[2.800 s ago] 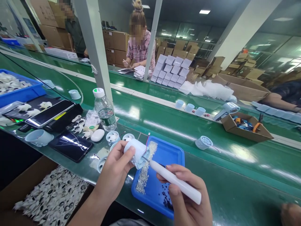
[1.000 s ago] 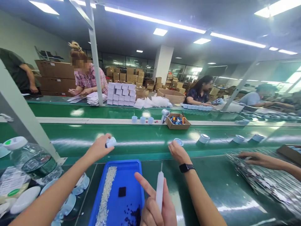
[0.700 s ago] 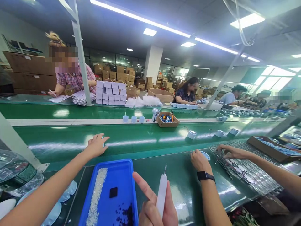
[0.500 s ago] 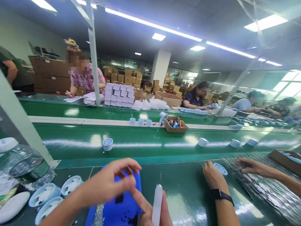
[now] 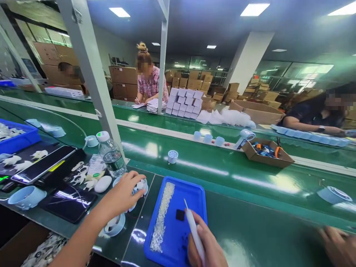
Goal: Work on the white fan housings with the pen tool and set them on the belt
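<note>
My left hand [image 5: 125, 193] reaches over a group of light blue round plastic housings [image 5: 118, 228] with white parts inside. Its fingers are spread above the housing farthest back [image 5: 144, 188]; whether they touch it I cannot tell. My right hand [image 5: 207, 241] is closed around a white pen-shaped screwdriver [image 5: 196, 235], its thin metal tip pointing up and away. Under that tip lies a blue tray [image 5: 191, 185] with a strip of small whitish pieces [image 5: 162, 218], a black square [image 5: 180, 214] and small dark screws partly hidden by my right hand.
A water bottle [image 5: 112, 155] stands behind my left hand, near a metal post [image 5: 94, 70]. A dark tablet [image 5: 69, 202] lies left of the housings. One round housing [image 5: 172, 156] sits on the green conveyor [image 5: 150, 148]. A co-worker's blurred hand [image 5: 338, 241] is at the right edge.
The view has swung left. My left hand has moved from beside the screwdriver, over the tray, to the housings on the left. The screwdriver stays in my right hand, now tilted left.
</note>
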{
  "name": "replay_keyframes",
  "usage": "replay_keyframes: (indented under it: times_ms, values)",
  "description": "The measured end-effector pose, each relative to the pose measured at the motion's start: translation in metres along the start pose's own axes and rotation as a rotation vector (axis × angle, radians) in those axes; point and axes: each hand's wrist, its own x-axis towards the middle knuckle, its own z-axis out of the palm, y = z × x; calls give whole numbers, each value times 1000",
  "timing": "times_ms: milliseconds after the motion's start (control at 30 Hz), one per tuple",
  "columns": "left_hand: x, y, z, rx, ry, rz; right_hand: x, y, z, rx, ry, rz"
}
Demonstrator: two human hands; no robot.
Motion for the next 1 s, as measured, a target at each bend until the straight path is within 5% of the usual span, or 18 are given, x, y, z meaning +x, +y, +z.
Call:
replay_keyframes:
  times_ms: [167,333,500,567,667,800,1000]
  values:
    - [18,-13,24,162,-14,-19,20,-27,-3,-654,220,-344]
    - [20,-3,15,95,142,-27,36,-27,0,-747,180,-594]
    - [-4,5,-15,-666,622,-150,39,-9,-8,-716,53,-549]
    - [-18,3,-22,-975,710,-126,39,-6,-10,-748,8,-513]
    - [-39,-6,-23,-1172,664,-141,39,-7,-9,-795,-29,-486]
    - [-59,-22,-14,-1151,565,-223,40,-8,-7,-828,-46,-480]
    - [-65,-29,-7,-1255,614,-315,41,-4,-11,-871,-43,-508]
